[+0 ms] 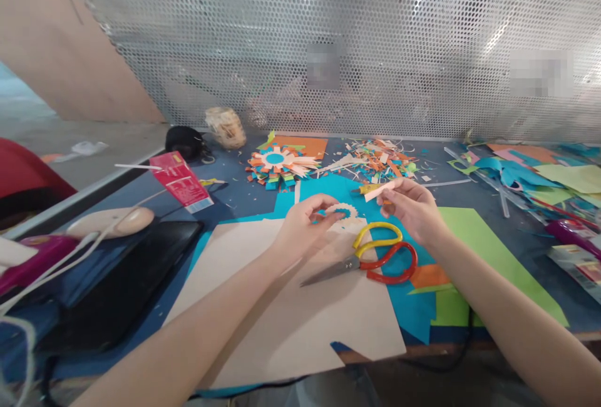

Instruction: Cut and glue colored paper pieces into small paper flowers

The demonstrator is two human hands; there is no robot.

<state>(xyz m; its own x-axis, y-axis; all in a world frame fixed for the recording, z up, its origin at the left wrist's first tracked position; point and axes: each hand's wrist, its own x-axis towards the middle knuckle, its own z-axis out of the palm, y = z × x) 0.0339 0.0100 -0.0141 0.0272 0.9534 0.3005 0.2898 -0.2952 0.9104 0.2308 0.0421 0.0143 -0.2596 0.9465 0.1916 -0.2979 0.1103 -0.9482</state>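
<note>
My left hand (312, 213) pinches a cream paper ring (348, 210) with a jagged, fringed edge. In my right hand (413, 206), thumb and fingers close on a small cream paper strip (378, 191). Just behind that strip lies a yellow item (364, 188), partly hidden. Scissors (350, 264) with one yellow and one red handle rest between my forearms, blades pointing left. They lie across a large cream paper sheet (282, 319) and blue paper (408, 307). Farther back sits a fringed paper flower (275, 158) with a blue centre.
Paper scraps (380, 159) are heaped at the back against a perforated metal screen (375, 37). Green paper (498, 275) and more cuttings (511, 172) lie right. On the left are a black tablet-like slab (131, 288), a computer mouse (110, 222), a red drink carton (182, 181) and cables.
</note>
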